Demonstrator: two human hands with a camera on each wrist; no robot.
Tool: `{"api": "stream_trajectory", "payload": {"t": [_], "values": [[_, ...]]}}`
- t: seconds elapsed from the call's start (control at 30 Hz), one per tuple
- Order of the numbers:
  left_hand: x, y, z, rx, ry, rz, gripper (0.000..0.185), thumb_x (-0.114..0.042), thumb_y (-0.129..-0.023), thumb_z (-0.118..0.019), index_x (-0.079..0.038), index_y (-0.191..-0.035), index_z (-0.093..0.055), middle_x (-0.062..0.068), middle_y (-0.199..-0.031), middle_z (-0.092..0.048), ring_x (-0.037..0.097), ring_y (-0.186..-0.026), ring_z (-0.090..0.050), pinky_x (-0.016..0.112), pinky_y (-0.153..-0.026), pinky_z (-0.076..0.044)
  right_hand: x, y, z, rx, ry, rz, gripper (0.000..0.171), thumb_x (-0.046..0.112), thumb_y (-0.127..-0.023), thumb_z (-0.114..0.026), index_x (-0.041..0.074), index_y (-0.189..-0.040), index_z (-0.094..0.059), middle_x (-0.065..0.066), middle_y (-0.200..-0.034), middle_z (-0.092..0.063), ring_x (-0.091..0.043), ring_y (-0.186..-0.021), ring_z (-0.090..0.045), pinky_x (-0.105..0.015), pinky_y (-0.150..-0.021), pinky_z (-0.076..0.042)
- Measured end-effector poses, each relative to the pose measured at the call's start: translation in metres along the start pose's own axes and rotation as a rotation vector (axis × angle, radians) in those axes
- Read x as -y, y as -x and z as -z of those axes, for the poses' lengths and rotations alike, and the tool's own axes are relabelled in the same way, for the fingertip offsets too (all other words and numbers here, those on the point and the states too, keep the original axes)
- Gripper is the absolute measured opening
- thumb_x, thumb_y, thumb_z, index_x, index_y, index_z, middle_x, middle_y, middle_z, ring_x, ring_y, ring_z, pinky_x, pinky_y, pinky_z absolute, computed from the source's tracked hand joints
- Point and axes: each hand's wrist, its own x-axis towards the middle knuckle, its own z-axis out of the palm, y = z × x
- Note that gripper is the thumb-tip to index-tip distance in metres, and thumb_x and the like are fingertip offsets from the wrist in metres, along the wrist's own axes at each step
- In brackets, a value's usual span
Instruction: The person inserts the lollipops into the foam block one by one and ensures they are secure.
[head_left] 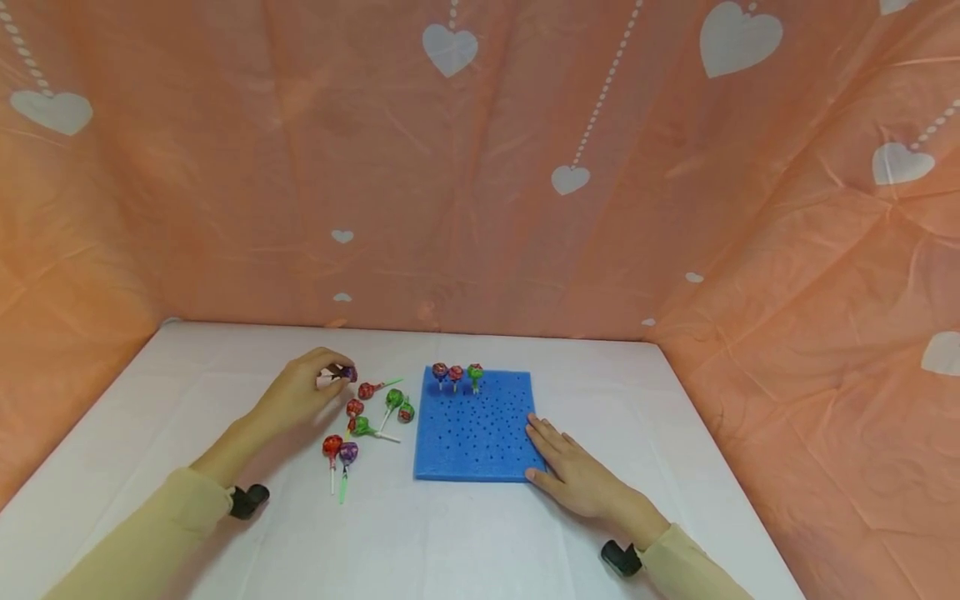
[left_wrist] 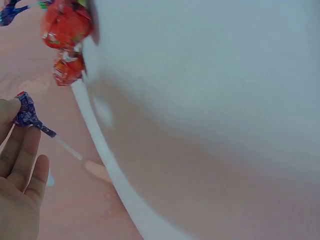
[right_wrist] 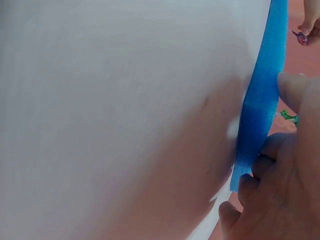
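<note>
My left hand (head_left: 303,387) pinches a purple-wrapped lollipop (left_wrist: 26,111) by its head, raised above the left part of the table; its white stick points away from the fingers in the left wrist view. With fingers spread fairly straight, my right hand (head_left: 577,475) rests on the right edge of a blue foam board (head_left: 480,454) dotted with small holes. Three lollipops stand upright along the board's far left side: a dark one (head_left: 440,372), a red one (head_left: 455,375) and a green one (head_left: 475,373).
Between the left hand and the board lie several loose lollipops, among them a red one (head_left: 332,447), a purple one (head_left: 348,452) and a green one (head_left: 394,398). A white cloth covers the table (head_left: 465,542). An orange curtain (head_left: 480,208) with hearts hangs behind it.
</note>
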Motion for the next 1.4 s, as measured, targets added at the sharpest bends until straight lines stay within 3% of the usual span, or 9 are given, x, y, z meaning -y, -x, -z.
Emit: {"api": "stream_trajectory", "payload": {"t": [0.27, 0.47, 0.7, 0.83, 1.0, 1.4], "values": [[-0.010, -0.003, -0.004, -0.132, 0.046, -0.062, 0.025, 0.000, -0.094, -0.073, -0.002, -0.119, -0.072, 0.012, -0.113, -0.070, 0.030, -0.099, -0.069, 0.053, -0.084, -0.057, -0.001, -0.001, 0.000, 0.000, 0.003, 0.002, 0.074, 0.049, -0.110, -0.045, 0.004, -0.164, -0.022, -0.008, -0.174, -0.010, -0.031, -0.159, -0.012, -0.054, -0.127, -0.017], [-0.019, -0.005, -0.007, -0.148, 0.068, -0.053, 0.025, -0.004, -0.098, -0.071, -0.002, -0.122, -0.073, 0.013, -0.117, -0.068, 0.029, -0.100, -0.068, 0.049, -0.083, -0.058, -0.001, 0.000, 0.000, 0.005, -0.005, -0.003, 0.074, 0.049, -0.110, -0.046, 0.004, -0.164, -0.022, -0.008, -0.174, -0.010, -0.031, -0.159, -0.011, -0.054, -0.127, -0.017], [-0.029, -0.009, -0.011, -0.170, 0.133, -0.033, 0.027, -0.006, -0.100, -0.068, -0.002, -0.126, -0.072, 0.012, -0.121, -0.066, 0.027, -0.100, -0.068, 0.017, -0.083, -0.054, -0.001, 0.000, 0.000, 0.007, -0.001, -0.006, 0.074, 0.050, -0.110, -0.045, 0.005, -0.164, -0.023, -0.007, -0.174, -0.010, -0.030, -0.159, -0.012, -0.054, -0.127, -0.017], [-0.034, -0.014, -0.015, -0.209, 0.199, -0.061, 0.026, -0.002, -0.098, -0.069, -0.001, -0.124, -0.072, 0.013, -0.117, -0.066, 0.028, -0.099, -0.068, 0.008, -0.083, -0.050, 0.001, 0.000, 0.000, 0.007, -0.003, -0.013, 0.074, 0.050, -0.109, -0.045, 0.005, -0.165, -0.023, -0.006, -0.174, -0.010, -0.029, -0.160, -0.012, -0.053, -0.127, -0.017], [-0.040, -0.019, -0.021, -0.241, 0.279, -0.092, 0.026, 0.002, -0.097, -0.070, 0.002, -0.123, -0.071, 0.015, -0.113, -0.066, 0.026, -0.097, -0.068, 0.007, -0.085, -0.050, 0.002, 0.000, 0.001, 0.009, -0.006, -0.019, 0.074, 0.049, -0.109, -0.046, 0.006, -0.165, -0.023, -0.006, -0.174, -0.010, -0.029, -0.160, -0.011, -0.054, -0.127, -0.017], [-0.062, -0.027, -0.033, -0.204, 0.412, -0.044, 0.027, 0.000, -0.100, -0.067, 0.003, -0.127, -0.065, 0.019, -0.120, -0.063, 0.035, -0.108, -0.067, 0.008, -0.093, -0.048, 0.001, -0.001, 0.000, 0.006, 0.000, -0.026, 0.075, 0.051, -0.109, -0.046, 0.007, -0.165, -0.023, -0.005, -0.174, -0.011, -0.028, -0.160, -0.012, -0.054, -0.127, -0.017]]}}
